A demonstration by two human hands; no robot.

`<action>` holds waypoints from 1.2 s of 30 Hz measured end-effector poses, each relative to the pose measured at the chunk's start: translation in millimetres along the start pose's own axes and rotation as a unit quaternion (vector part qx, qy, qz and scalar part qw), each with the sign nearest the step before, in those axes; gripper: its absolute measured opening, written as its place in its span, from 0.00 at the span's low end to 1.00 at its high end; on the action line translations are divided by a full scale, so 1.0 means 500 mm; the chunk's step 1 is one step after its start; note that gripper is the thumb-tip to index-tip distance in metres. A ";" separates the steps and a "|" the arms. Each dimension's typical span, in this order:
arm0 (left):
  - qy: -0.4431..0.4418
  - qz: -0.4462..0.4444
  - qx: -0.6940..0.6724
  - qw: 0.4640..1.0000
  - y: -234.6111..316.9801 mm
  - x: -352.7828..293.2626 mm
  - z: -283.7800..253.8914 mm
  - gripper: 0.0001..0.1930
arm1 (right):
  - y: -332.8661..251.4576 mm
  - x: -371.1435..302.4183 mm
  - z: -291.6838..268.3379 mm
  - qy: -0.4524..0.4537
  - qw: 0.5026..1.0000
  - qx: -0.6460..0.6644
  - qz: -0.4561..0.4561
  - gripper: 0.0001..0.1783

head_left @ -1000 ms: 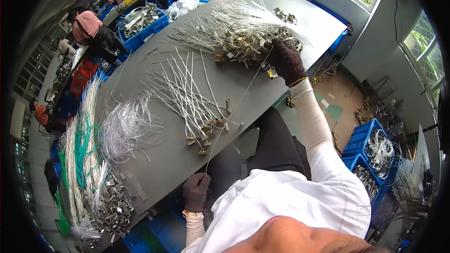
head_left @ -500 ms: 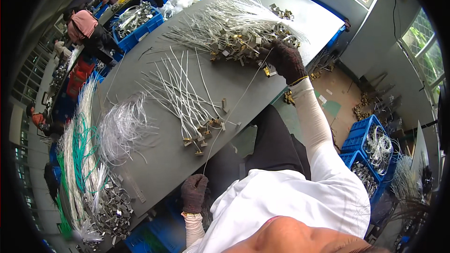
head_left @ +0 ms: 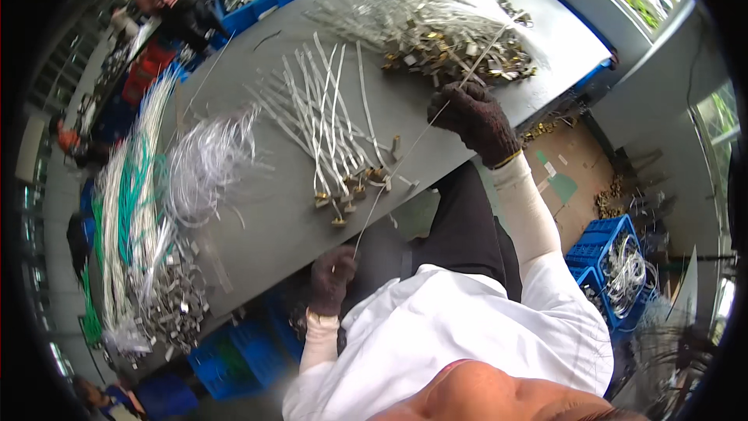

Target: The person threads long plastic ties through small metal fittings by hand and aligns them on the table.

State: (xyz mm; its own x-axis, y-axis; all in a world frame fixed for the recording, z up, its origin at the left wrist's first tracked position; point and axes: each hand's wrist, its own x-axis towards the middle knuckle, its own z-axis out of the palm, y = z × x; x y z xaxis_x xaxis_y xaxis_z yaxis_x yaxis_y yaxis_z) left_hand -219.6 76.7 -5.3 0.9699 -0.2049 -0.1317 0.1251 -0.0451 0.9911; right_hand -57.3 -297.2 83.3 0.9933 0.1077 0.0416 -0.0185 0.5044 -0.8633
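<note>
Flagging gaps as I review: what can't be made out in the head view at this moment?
All in the head view:
Lower end of the thin strand: hidden in the closed left hand.
Right hand: blur and dark glove obscure its exact grip.
Large pile: blur merges its strands, preventing a count.
Blue crates: partly covered by the tabletop.

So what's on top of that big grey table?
Among other things, a heap of white strands and metal pieces, a smaller bunch of white metal-tipped strands, and a tangle of clear strands. What lies beneath the heap is covered.
</note>
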 end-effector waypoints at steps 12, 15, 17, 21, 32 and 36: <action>0.050 0.085 -0.152 0.983 0.123 0.112 0.122 0.24 | 0.176 -0.162 0.286 -0.162 0.965 -0.123 0.168 0.21; 0.078 0.043 -0.260 0.961 0.109 0.114 0.129 0.27 | 0.196 -0.173 0.284 -0.142 0.973 -0.153 0.100 0.21; 0.088 0.073 -0.124 0.986 0.109 0.105 0.118 0.27 | 0.190 -0.152 0.265 -0.221 0.918 -0.327 -0.026 0.18; 0.165 0.242 -0.027 0.956 0.084 0.119 0.114 0.27 | 0.182 -0.097 0.274 -0.191 0.941 -0.274 0.045 0.18; 0.316 0.180 0.184 0.913 0.050 0.226 -0.058 0.16 | 0.268 0.013 0.264 -0.115 0.799 -0.563 -0.178 0.13; 0.472 -0.056 0.567 0.673 -0.007 0.273 -0.279 0.18 | 0.263 0.008 0.217 -0.095 0.760 -0.601 -0.226 0.12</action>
State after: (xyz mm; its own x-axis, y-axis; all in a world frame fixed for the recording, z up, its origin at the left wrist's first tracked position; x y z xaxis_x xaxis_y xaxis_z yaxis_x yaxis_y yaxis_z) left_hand -58.6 185.4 -24.1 0.7358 0.5496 0.3958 0.4869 -0.8354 0.2548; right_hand -68.3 -137.5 24.4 0.8311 0.3359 0.4433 0.5506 -0.6096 -0.5703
